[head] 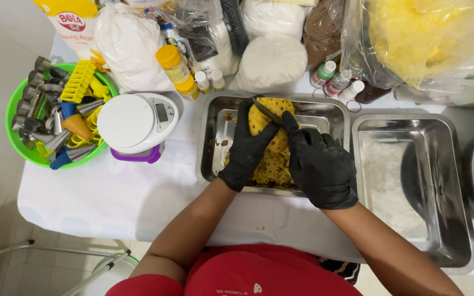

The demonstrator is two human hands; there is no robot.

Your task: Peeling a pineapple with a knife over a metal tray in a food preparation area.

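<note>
Left hand [248,151]: black-gloved, gripping the peeled pineapple [272,140] over the steel tray [215,137].
Right hand [319,164]: closed on a knife [267,111], handle hidden.
Pineapple's lower end: masked by both gloves.

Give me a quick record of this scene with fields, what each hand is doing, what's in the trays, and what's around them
left hand: gloved left hand grips a peeled pineapple
right hand: gloved right hand holds a knife against the fruit's top
tray under the fruit: steel tray with scraps of peel
tray to the right: second steel tray, whitish residue inside
left of the trays: white kitchen scale; green bowl of metal and plastic cutters
behind: bags of white powder, small bottles
</note>
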